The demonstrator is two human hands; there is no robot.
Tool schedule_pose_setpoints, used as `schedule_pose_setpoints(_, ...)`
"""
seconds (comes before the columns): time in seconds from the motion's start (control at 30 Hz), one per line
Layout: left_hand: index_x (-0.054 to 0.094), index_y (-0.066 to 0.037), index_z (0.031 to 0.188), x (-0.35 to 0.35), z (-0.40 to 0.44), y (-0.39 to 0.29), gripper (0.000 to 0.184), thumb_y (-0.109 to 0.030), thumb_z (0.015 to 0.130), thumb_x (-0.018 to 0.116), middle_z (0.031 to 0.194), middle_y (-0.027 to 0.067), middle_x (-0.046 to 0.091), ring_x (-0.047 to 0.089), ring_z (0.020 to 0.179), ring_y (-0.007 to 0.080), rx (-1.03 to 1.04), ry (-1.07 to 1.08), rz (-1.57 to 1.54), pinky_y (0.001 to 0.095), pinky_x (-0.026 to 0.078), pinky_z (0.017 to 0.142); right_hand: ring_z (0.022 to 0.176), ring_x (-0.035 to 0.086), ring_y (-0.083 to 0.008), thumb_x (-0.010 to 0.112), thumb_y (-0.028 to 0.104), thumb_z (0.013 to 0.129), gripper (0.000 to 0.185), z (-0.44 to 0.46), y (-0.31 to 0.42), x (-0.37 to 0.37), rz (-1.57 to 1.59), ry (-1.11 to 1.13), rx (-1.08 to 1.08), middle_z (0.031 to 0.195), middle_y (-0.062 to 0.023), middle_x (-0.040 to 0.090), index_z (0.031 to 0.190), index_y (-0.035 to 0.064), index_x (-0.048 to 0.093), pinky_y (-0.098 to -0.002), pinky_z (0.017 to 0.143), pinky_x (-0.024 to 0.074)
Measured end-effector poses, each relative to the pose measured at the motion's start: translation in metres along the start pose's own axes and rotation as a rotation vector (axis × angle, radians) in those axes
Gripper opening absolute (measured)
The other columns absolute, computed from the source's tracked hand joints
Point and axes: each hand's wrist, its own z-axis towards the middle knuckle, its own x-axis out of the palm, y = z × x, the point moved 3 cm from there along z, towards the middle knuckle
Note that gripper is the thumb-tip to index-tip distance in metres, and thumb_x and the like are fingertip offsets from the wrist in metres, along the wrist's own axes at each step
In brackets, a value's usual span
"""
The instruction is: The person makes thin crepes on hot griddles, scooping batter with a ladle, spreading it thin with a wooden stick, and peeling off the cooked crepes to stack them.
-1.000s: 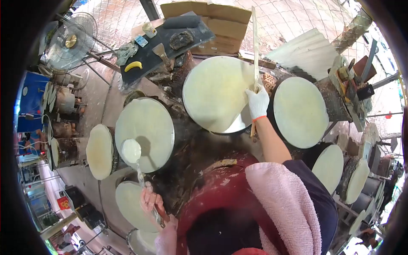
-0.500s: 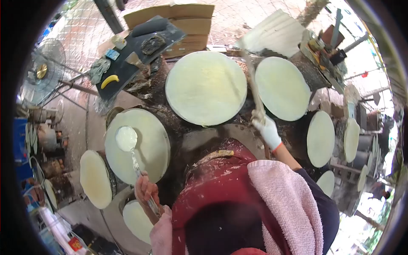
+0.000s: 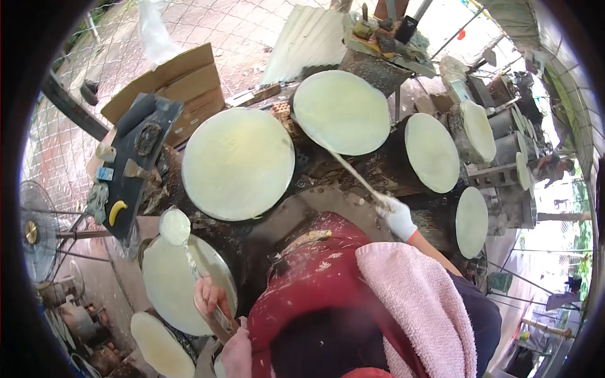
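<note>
My left hand (image 3: 211, 298), bare, is closed around the handle of a ladle (image 3: 174, 227) whose bowl carries pale, creamy batter. That bowl hangs over the upper edge of a round griddle (image 3: 183, 296) with a pale green-white surface. In a white glove, my right hand (image 3: 398, 218) grips a long, thin wooden stick (image 3: 354, 173). The stick slants up and left to the lower left edge of another pale-topped round griddle (image 3: 343, 113); whether its far part touches the surface I cannot tell. Between the hands lies a larger pale round griddle (image 3: 239, 165).
More pale round tops (image 3: 433, 152) curve away on the right, and one round (image 3: 162, 346) is at lower left. A dark board (image 3: 135, 164) holds a banana (image 3: 117, 212) and small items. Beyond stand a cardboard box (image 3: 170, 91) and a fan (image 3: 36, 230).
The view has turned right, so the griddles sit further left. The stick swung from nearly upright between two griddles to a leftward slant by the right one. The ladle moved toward its griddle's upper edge.
</note>
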Motion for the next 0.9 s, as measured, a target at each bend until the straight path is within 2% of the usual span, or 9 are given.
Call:
schedule_pose_setpoints(0.07,0.042,-0.009,0.086,0.013,0.004,0.009,0.021,-0.017,0.104,0.034,0.069,-0.0040,0.040,0.031,0.038,0.0063,0.059,-0.099,-0.170,0.0200,0.032,0.046,0.098,0.065,-0.0260,0.066,0.013,0.085,0.036,0.035,-0.009,-0.020,-0.071,-0.265,-0.152,0.108,-0.0117,0.066,0.121,0.0174,0.065,-0.0331,0.086,0.0505)
schedule_pose_setpoints(0.17,0.043,-0.006,0.094,0.037,0.004,0.024,0.019,-0.018,0.105,0.033,0.068,-0.0014,0.042,0.036,0.039,0.0075,0.111,-0.252,-0.249,0.0228,0.032,0.045,0.096,0.065,-0.0290,0.064,0.020,0.088,0.034,0.099,-0.016,-0.052,-0.241,-0.355,-0.036,0.106,-0.0104,0.067,0.122,0.0202,0.064,-0.0367,0.081,0.0512)
schedule_pose_setpoints(0.27,0.040,0.000,0.105,0.034,0.018,0.040,0.025,-0.019,0.106,0.025,0.071,0.0033,0.044,0.046,0.046,0.0098,-0.010,0.278,-0.369,0.0258,0.034,0.056,0.089,0.066,-0.0337,0.061,0.026,0.089,0.031,0.175,-0.045,-0.077,-0.259,-0.373,-0.037,0.095,-0.0132,0.069,0.119,0.0188,0.062,-0.0420,0.077,0.0512)
schedule_pose_setpoints(0.33,0.040,0.002,0.106,0.053,0.019,0.056,0.028,-0.021,0.106,0.024,0.071,0.0031,0.044,0.046,0.045,0.0103,0.037,0.194,-0.344,0.0266,0.033,0.055,0.090,0.065,-0.0365,0.059,0.032,0.090,0.030,0.224,-0.054,-0.099,-0.446,-0.274,0.112,0.097,-0.0147,0.069,0.116,0.0178,0.063,-0.0449,0.077,0.0505)
schedule_pose_setpoints(0.53,0.041,-0.002,0.100,0.101,0.012,0.107,0.025,-0.020,0.105,0.024,0.069,0.0006,0.043,0.042,0.041,0.0082,0.234,-0.020,-0.399,0.0282,0.030,0.054,0.102,0.062,-0.0374,0.056,0.043,0.089,0.046,0.376,-0.106,-0.119,-0.380,-0.183,0.043,0.109,-0.0188,0.067,0.126,0.0153,0.060,-0.0461,0.087,0.0483)
schedule_pose_setpoints(0.63,0.042,0.005,0.112,0.121,0.008,0.131,0.035,-0.023,0.105,0.022,0.070,-0.0003,0.045,0.042,0.042,0.0071,0.252,-0.003,-0.384,0.0283,0.028,0.054,0.109,0.061,-0.0359,0.060,0.045,0.085,0.055,0.431,-0.121,-0.116,-0.387,-0.057,0.026,0.123,-0.0183,0.062,0.131,0.0143,0.057,-0.0420,0.093,0.0473)
schedule_pose_setpoints(0.7,0.039,0.012,0.123,0.131,0.005,0.143,0.044,-0.025,0.105,0.022,0.070,-0.0007,0.048,0.042,0.042,0.0065,0.235,0.032,-0.356,0.0280,0.028,0.053,0.112,0.060,-0.0339,0.063,0.045,0.082,0.061,0.453,-0.131,-0.107,-0.249,-0.053,-0.055,0.127,-0.0175,0.060,0.133,0.0120,0.055,-0.0391,0.095,0.0463)
schedule_pose_setpoints(0.77,0.039,0.012,0.123,0.138,0.000,0.155,0.044,-0.025,0.105,0.022,0.069,-0.0008,0.048,0.042,0.041,0.0065,0.267,0.004,-0.369,0.0277,0.027,0.052,0.116,0.059,-0.0307,0.070,0.040,0.077,0.070,0.468,-0.135,-0.094,-0.101,-0.026,-0.064,0.130,-0.0152,0.059,0.137,0.0080,0.051,-0.0350,0.098,0.0445)
schedule_pose_setpoints(0.9,0.038,0.012,0.124,0.152,-0.013,0.176,0.044,-0.024,0.105,0.022,0.069,0.0001,0.048,0.042,0.041,0.0066,0.366,-0.107,-0.354,0.0270,0.027,0.052,0.115,0.059,-0.0311,0.072,0.033,0.074,0.068,0.467,-0.124,-0.086,-0.100,-0.031,-0.052,0.129,-0.0154,0.059,0.135,0.0094,0.053,-0.0366,0.098,0.0451)
